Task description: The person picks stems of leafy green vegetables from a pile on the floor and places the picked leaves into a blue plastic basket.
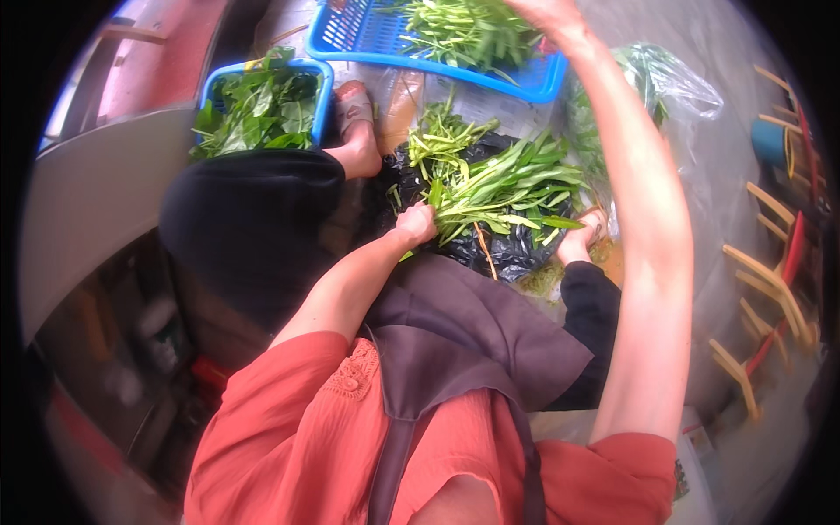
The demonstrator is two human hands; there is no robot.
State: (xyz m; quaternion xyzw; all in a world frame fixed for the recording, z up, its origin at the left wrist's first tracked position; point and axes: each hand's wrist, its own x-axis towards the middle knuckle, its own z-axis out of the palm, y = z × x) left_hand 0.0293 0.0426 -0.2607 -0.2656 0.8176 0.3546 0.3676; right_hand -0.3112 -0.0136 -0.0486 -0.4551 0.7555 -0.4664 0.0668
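My left hand (416, 223) grips the stem ends of a bunch of leafy green vegetables (512, 180), whose leaves spread to the right over a black plastic bag (518, 259) between my feet. Shorter cut stems (449, 141) lie at the far side of that bag. My right arm stretches forward, and my right hand (548, 13) is at the top edge of the view, over the large blue plastic basket (459, 73). Cut greens (469, 33) lie in that basket beside the hand. The fingers are cut off by the picture's edge, so their hold is not visible.
A smaller blue basket (326, 98) with broad green leaves stands at the far left, beside my sandalled foot (357, 131). On the right lies a clear plastic bag (682, 85) with greens. Stools with wooden legs (764, 269) are at the right edge. A pale curved panel (98, 190) stands left.
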